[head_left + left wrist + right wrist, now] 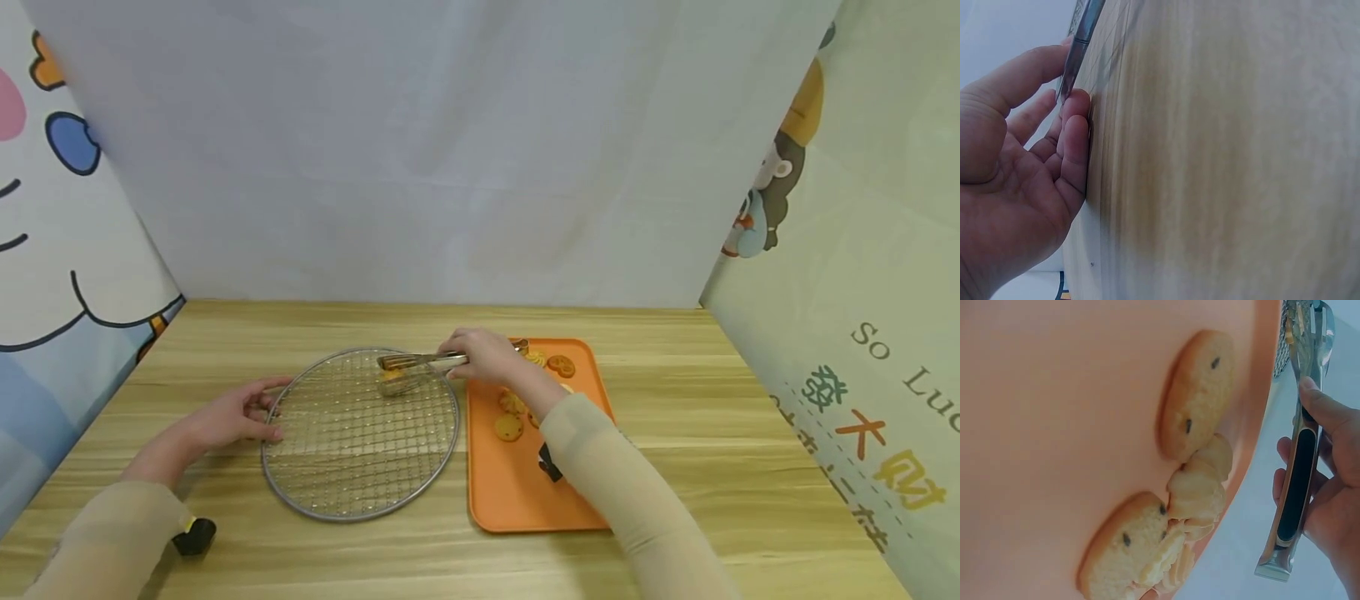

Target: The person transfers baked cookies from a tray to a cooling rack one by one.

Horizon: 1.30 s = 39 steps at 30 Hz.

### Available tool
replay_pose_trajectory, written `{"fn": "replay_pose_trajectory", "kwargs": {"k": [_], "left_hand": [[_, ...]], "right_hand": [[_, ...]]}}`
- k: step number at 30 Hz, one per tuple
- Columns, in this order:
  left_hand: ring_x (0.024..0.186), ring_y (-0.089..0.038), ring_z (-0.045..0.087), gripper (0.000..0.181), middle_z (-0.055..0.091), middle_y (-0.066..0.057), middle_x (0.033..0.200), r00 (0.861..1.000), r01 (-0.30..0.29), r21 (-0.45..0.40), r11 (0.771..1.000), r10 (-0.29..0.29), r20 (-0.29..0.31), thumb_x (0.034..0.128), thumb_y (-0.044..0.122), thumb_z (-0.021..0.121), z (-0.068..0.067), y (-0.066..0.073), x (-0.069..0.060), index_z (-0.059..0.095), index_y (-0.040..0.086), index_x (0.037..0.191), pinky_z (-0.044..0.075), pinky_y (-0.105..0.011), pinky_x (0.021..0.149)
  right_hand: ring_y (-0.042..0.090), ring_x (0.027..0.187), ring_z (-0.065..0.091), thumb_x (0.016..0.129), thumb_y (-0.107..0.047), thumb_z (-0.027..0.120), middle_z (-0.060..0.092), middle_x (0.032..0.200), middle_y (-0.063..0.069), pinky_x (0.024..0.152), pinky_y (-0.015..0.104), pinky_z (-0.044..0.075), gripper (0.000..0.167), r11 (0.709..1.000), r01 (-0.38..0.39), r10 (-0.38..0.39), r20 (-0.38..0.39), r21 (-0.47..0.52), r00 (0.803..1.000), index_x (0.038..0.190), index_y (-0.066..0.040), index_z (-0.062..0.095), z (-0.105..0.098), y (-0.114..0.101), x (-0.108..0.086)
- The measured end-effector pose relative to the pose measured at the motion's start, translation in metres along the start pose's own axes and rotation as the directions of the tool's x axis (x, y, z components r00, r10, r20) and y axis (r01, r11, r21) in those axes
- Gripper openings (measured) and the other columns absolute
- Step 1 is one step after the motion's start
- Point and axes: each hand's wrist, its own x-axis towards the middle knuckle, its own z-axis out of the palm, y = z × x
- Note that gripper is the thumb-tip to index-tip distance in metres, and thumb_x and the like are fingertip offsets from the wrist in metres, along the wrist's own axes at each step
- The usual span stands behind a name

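Note:
My left hand (234,419) is at the left edge of a round wire rack (341,518). Its thumb and fingers hold the metal rim (1080,53), seen close in the left wrist view. My right hand (486,357) grips metal tongs (1297,481) with dark inlaid handles. Between the tong tips, over the upper right of the rack, is a small golden cookie (392,377). An orange tray (513,504) lies to the right of the rack, partly hidden under my right forearm. Several cookies (508,427) lie on it, some with dark specks (1197,394).
A pretzel-shaped cookie (561,365) lies near the tray's far edge. The wooden table (360,567) meets a white cloth backdrop (420,167) behind. Printed panels (847,350) stand at both sides.

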Motion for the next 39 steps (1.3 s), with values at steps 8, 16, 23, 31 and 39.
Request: {"fn": "replay_pose_trajectory", "kwargs": {"k": [8, 16, 23, 31, 39], "left_hand": [[0.080, -0.016, 0.050, 0.092, 0.044, -0.017, 0.109, 1.000, 0.010, -0.011, 1.000, -0.010, 0.011, 0.0791, 0.018, 0.076, 0.000, 0.004, -0.002, 0.019, 0.000, 0.149, 0.046, -0.027, 0.070], [0.081, -0.015, 0.053, 0.091, 0.045, -0.018, 0.109, 1.000, 0.004, -0.018, 1.000, -0.003, 0.010, 0.0798, 0.016, 0.075, -0.001, 0.006, -0.004, 0.019, -0.001, 0.149, 0.047, -0.026, 0.071], [0.080, -0.014, 0.054, 0.090, 0.044, -0.018, 0.108, 1.000, -0.004, -0.015, 1.000, 0.004, 0.009, 0.0796, 0.015, 0.075, -0.001, 0.007, -0.004, 0.019, -0.001, 0.148, 0.047, -0.026, 0.071], [0.080, -0.015, 0.054, 0.090, 0.044, -0.018, 0.109, 1.000, 0.000, -0.018, 1.000, 0.001, 0.012, 0.0796, 0.016, 0.076, 0.000, 0.003, -0.002, 0.019, -0.001, 0.148, 0.047, -0.026, 0.072], [0.079, -0.014, 0.056, 0.091, 0.045, -0.019, 0.108, 1.000, -0.008, -0.034, 0.999, 0.008, 0.018, 0.0798, 0.014, 0.075, -0.001, 0.005, -0.003, 0.018, -0.002, 0.148, 0.048, -0.026, 0.071]], "right_hand": [[0.020, 0.103, 0.058, 0.085, -0.031, 0.069, 0.058, 0.121, 0.001, 0.083, 0.036, 0.048, 0.044, 0.999, -0.034, 0.033, 0.027, 0.039, 0.999, 0.126, -0.019, 0.061, -0.002, -0.002, -0.003], [0.019, 0.099, 0.058, 0.085, -0.033, 0.070, 0.057, 0.122, 0.002, 0.083, 0.035, 0.047, 0.049, 0.995, -0.037, 0.035, 0.021, 0.093, 0.999, 0.130, -0.019, 0.058, -0.008, 0.002, -0.006], [0.020, 0.109, 0.056, 0.084, -0.033, 0.072, 0.058, 0.123, 0.002, 0.088, 0.037, 0.047, 0.050, 0.988, -0.053, 0.054, -0.006, 0.148, 0.999, 0.128, -0.017, 0.057, -0.020, 0.004, -0.014], [0.021, 0.106, 0.058, 0.083, -0.032, 0.072, 0.058, 0.117, 0.000, 0.083, 0.038, 0.047, 0.044, 0.980, -0.085, 0.092, -0.029, 0.181, 0.995, 0.123, -0.020, 0.057, -0.031, 0.010, -0.024], [0.019, 0.090, 0.059, 0.083, -0.027, 0.069, 0.058, 0.112, 0.000, 0.074, 0.032, 0.047, 0.039, 0.986, 0.002, 0.013, -0.085, 0.168, 0.996, 0.119, -0.018, 0.058, -0.052, 0.012, -0.034]]}}
